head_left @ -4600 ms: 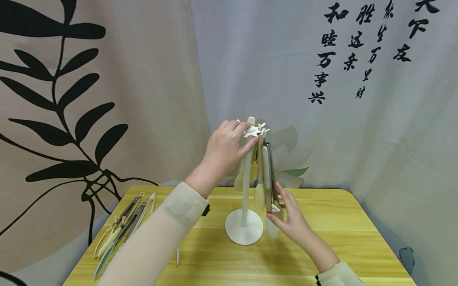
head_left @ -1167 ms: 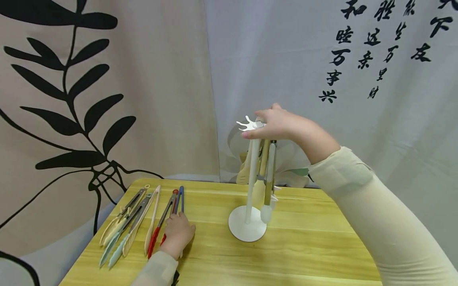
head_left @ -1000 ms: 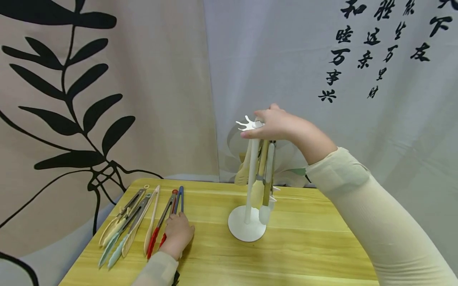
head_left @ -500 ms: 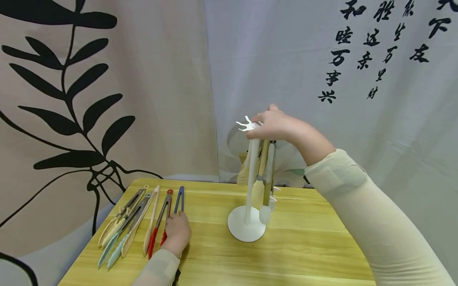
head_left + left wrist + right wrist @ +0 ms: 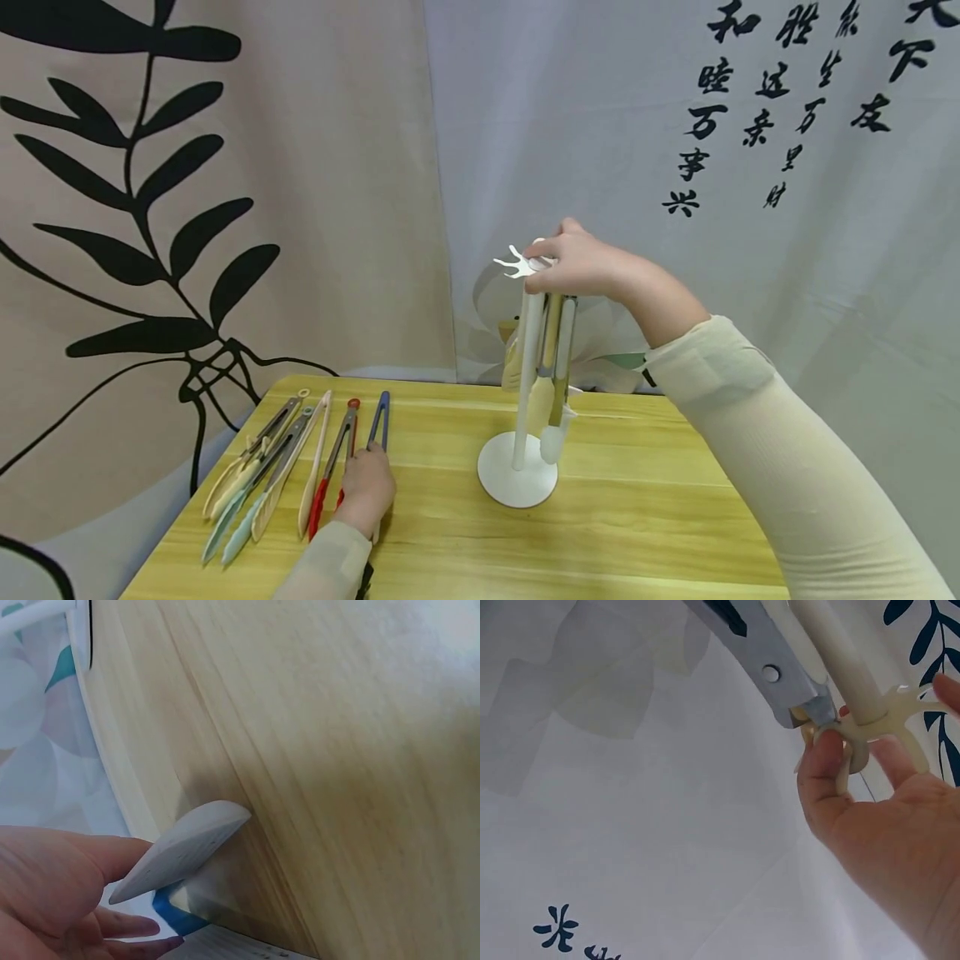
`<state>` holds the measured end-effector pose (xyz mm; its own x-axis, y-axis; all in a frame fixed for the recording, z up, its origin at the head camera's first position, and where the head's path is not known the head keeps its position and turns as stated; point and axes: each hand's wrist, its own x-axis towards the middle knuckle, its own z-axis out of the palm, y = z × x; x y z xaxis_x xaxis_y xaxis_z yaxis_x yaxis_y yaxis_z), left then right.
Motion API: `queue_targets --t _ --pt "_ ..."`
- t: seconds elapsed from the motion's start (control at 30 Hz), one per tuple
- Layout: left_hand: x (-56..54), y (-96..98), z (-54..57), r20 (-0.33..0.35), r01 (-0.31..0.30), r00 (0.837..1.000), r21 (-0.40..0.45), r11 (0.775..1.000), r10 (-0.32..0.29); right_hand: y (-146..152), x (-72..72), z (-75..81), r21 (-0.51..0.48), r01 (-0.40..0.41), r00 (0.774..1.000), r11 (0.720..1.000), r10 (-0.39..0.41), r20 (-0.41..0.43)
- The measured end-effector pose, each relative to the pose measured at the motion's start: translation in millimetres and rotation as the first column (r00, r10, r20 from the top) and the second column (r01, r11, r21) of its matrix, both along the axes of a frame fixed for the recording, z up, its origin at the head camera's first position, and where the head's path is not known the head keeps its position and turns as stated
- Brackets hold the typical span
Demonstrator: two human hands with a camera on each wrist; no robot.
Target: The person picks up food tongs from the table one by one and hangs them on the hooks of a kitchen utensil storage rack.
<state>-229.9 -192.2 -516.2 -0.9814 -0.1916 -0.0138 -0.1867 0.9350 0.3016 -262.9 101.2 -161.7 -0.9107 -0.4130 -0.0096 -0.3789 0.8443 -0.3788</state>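
At the left of the table, my left hand [image 5: 367,485] covers the lower part of blue-handled tongs [image 5: 383,410]. In the left wrist view, the thumb lies against a pale paddle-shaped tip [image 5: 184,847], with the other fingers below it by the blue arm [image 5: 171,911]. My right hand [image 5: 581,262] grips the hooked top of a white utensil stand [image 5: 523,265]. The right wrist view shows its fingers curled at a hook, beside the steel end of hanging tongs [image 5: 772,673]. Several utensils [image 5: 555,350] hang there, partly behind the pole.
Left of my left hand lie red-tipped tongs [image 5: 343,450], slim cream tongs [image 5: 313,475], mint-tipped tongs [image 5: 255,500] and cream tongs [image 5: 247,467]. The stand's round base [image 5: 517,492] rests mid-table. A printed cloth [image 5: 345,208] hangs behind the wooden table [image 5: 637,500].
Earlier my left hand was at the stand's top and my right by the hanging utensils; now the right holds the top and the left is on the blue tongs. The red-tipped tongs shifted slightly left.
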Motion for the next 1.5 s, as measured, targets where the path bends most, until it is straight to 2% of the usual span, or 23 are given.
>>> queue_targets --t 0.33,0.53,0.83,1.03,1.33,1.5 --pt "-3.1 -0.7 1.3 0.05 0.008 0.999 -0.003 1.0 -0.007 7.6 -0.4 -0.3 -0.029 -0.049 0.999 0.998 0.049 -0.003" --pt "-1.5 -2.0 2.5 0.036 0.023 0.999 0.042 0.999 -0.024 15.8 -3.6 -2.7 -0.031 -0.084 0.996 0.996 0.083 -0.018" --pt "-4.1 -4.9 -2.2 0.041 0.027 0.999 0.07 0.997 -0.03 20.7 -7.2 -6.5 -0.053 -0.102 0.994 0.993 0.1 -0.038" --pt "-3.8 -6.9 -0.7 0.038 0.034 0.999 0.094 0.995 -0.038 21.3 -8.2 -6.9 -0.065 -0.109 0.994 0.992 0.107 -0.038" --pt "-0.2 -12.4 9.3 -0.045 0.073 0.997 0.152 0.986 -0.067 21.4 -9.9 -7.9 -0.065 -0.117 0.992 0.991 0.114 -0.048" --pt "-0.1 -14.6 15.2 -0.08 0.061 0.996 0.209 0.976 -0.045 20.9 -10.1 -7.0 -0.066 -0.12 0.992 0.991 0.117 -0.051"
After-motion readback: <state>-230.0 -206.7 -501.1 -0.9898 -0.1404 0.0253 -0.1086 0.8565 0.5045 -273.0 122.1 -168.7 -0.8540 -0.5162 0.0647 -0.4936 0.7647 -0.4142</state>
